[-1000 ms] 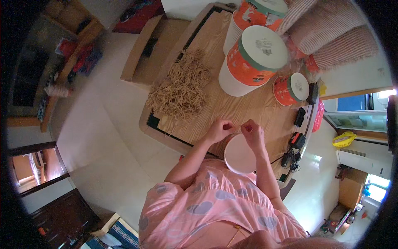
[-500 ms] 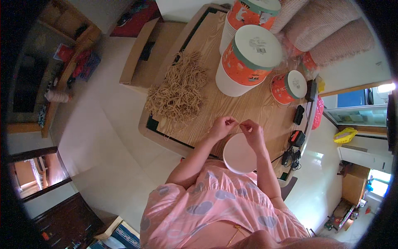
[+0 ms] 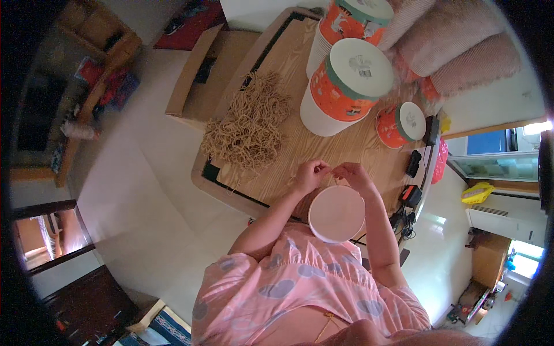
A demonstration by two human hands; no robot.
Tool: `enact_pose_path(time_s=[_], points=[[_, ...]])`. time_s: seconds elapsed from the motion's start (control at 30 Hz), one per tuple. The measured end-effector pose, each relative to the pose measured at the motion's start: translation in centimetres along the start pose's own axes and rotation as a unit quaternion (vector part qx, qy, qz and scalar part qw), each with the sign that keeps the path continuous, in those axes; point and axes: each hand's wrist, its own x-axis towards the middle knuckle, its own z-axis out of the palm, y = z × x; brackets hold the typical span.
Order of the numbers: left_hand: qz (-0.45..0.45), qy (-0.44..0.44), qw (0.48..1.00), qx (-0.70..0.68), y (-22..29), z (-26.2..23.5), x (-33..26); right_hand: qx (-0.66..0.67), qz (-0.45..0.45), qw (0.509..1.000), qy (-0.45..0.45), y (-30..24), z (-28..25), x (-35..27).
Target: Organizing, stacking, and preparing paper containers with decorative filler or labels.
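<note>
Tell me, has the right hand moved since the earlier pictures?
Yes, slightly: the right hand has shifted forward, closer to the tall tubs standing on the table.

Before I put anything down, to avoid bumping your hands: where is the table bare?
Bare tabletop shows between the twine pile and the front large tub, and between the right hand, small tub and black device. Crowded: the right edge by the cables, and around the striped stacks.
</note>
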Motion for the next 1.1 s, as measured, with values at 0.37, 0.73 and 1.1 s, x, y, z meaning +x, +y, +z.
enact_pose_path(time_s=[0.37, 0.73, 1.1], points=[[0.053, 0.001, 0.997, 0.06, -1.5, -1.1, 0.5, 0.106, 0.082, 0.99, -0.051, 0.6, -0.9, 0.5], [0.075, 0.052, 0.975, 0.202, -0.6, -2.7, -0.1, 0.076, 0.144, 0.972, -0.167, -0.2, -1.9, -0.9], [0.133, -0.138, 0.981, 0.041, -0.5, -0.9, -0.2, 0.095, 0.179, 0.966, -0.159, 0.6, -1.4, -1.2]])
